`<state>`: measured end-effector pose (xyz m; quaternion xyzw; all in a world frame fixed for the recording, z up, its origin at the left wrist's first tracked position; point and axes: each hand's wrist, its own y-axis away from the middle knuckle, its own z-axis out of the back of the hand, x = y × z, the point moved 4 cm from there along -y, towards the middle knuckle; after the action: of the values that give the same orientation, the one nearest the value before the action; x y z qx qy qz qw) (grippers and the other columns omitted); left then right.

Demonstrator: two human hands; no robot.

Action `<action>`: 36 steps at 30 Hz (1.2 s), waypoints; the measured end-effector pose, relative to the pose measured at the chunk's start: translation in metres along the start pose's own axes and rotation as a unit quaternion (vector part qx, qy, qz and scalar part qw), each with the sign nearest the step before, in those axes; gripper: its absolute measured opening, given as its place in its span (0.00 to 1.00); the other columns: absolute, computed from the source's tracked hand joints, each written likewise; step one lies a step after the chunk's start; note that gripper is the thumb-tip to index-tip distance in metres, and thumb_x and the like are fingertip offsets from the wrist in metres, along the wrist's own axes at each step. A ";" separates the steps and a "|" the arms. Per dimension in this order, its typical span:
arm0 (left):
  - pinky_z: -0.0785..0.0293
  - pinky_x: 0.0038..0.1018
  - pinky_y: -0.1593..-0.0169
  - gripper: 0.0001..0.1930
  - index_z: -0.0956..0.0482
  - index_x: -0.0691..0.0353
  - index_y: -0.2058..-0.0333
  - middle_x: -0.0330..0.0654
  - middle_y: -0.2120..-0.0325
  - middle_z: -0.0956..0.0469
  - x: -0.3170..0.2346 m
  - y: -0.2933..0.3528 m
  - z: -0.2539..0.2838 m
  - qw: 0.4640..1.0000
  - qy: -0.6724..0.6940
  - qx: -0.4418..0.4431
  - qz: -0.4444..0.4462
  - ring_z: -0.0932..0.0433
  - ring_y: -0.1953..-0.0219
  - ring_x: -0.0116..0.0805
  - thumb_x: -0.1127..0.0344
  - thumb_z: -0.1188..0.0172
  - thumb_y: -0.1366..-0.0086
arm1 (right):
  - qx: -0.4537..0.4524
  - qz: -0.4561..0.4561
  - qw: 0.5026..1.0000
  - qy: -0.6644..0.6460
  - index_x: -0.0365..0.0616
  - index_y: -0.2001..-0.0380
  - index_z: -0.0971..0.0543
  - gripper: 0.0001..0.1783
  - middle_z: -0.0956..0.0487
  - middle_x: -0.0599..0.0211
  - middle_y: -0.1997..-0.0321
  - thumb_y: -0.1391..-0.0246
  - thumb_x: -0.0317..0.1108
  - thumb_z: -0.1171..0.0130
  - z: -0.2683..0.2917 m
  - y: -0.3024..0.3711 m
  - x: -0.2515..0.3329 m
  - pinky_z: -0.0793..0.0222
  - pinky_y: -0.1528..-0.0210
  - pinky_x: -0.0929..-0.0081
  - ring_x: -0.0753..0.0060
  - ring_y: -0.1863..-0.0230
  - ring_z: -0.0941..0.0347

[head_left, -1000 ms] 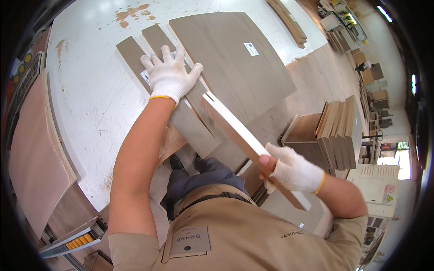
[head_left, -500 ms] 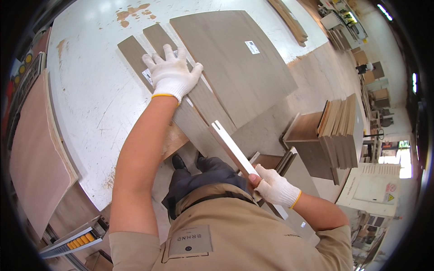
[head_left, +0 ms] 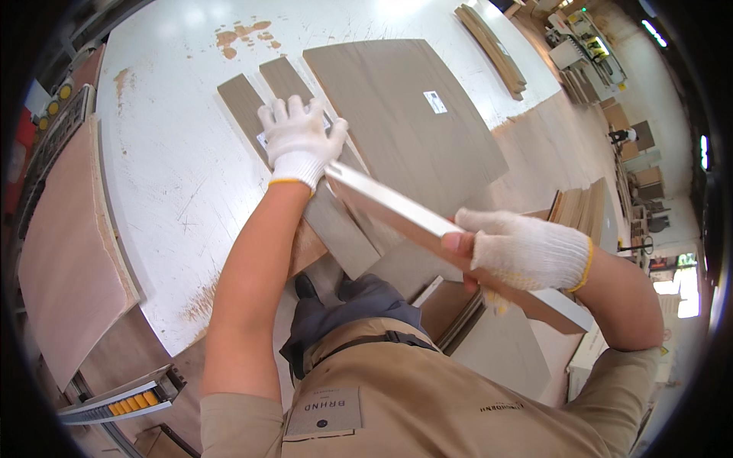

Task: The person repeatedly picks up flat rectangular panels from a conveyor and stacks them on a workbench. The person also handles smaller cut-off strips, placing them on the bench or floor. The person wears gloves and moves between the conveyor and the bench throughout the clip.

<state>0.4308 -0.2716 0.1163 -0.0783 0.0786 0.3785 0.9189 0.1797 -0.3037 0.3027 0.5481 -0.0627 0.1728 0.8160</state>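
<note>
My left hand point(head_left: 301, 141), in a white knit glove, lies with fingers spread across two narrow grey-brown wooden strips. The left strip point(head_left: 343, 240) and the right strip point(head_left: 284, 79) are side by side on a white tabletop point(head_left: 191, 153). Gripped in my gloved right hand point(head_left: 523, 248) is a long narrow board point(head_left: 397, 204) with a white edge and a brownish face. It slants across in front of me, its far end by my left wrist. A wide grey-brown panel point(head_left: 405, 114) with a small white label lies right of the strips.
More narrow strips point(head_left: 492, 49) are stacked at the table's far right. Upright panels point(head_left: 584, 210) stand on the right, partly behind my right hand. Other panels point(head_left: 496, 343) lean below the held board. Left of the table is a pinkish-brown sheet point(head_left: 72, 252) and a roller rail point(head_left: 126, 401).
My right hand has risen and moved right with the narrow board, whose far end now reaches my left wrist. My left hand stays spread on the strips while the whole view has shifted slightly.
</note>
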 end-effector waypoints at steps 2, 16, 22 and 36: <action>0.52 0.52 0.24 0.36 0.25 0.53 0.34 0.55 0.37 0.30 0.015 0.000 0.006 0.998 0.043 -0.035 0.010 0.37 0.29 0.54 0.37 0.44 0.33 | -0.076 0.060 0.994 0.051 0.41 0.37 0.26 0.30 0.19 0.58 0.67 0.29 0.54 0.45 0.025 0.003 0.008 0.23 0.63 0.65 0.68 0.64 0.19; 0.39 0.47 0.25 0.44 0.36 0.57 0.28 0.63 0.25 0.46 0.040 0.045 -0.013 0.946 0.200 -0.104 0.233 0.50 0.22 0.62 0.55 0.32 0.44 | -0.462 0.062 0.842 0.270 0.39 0.47 0.20 0.29 0.15 0.46 0.49 0.32 0.56 0.44 0.290 -0.249 -0.088 0.24 0.43 0.52 0.45 0.44 0.19; 0.42 0.41 0.23 0.50 0.42 0.59 0.25 0.62 0.23 0.48 0.032 0.034 0.012 0.943 0.231 -0.101 0.218 0.46 0.22 0.61 0.55 0.32 0.46 | -0.499 0.174 0.813 0.245 0.40 0.40 0.23 0.28 0.23 0.49 0.37 0.36 0.47 0.40 0.329 -0.317 -0.092 0.28 0.36 0.57 0.49 0.37 0.26; 0.24 0.49 0.38 0.55 0.47 0.57 0.24 0.67 0.40 0.27 -0.013 -0.024 0.006 0.955 0.055 0.075 0.281 0.22 0.41 0.66 0.40 0.31 0.43 | 0.135 0.261 0.576 -0.763 0.44 0.55 0.21 0.09 0.23 0.67 0.60 0.35 0.33 0.40 0.034 -0.279 -0.272 0.21 0.51 0.55 0.61 0.61 0.24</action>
<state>0.4389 -0.2961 0.1272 -0.0049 0.1756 0.6098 0.7728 0.0266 -0.4872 -0.0070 0.5413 -0.7780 -0.0974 0.3037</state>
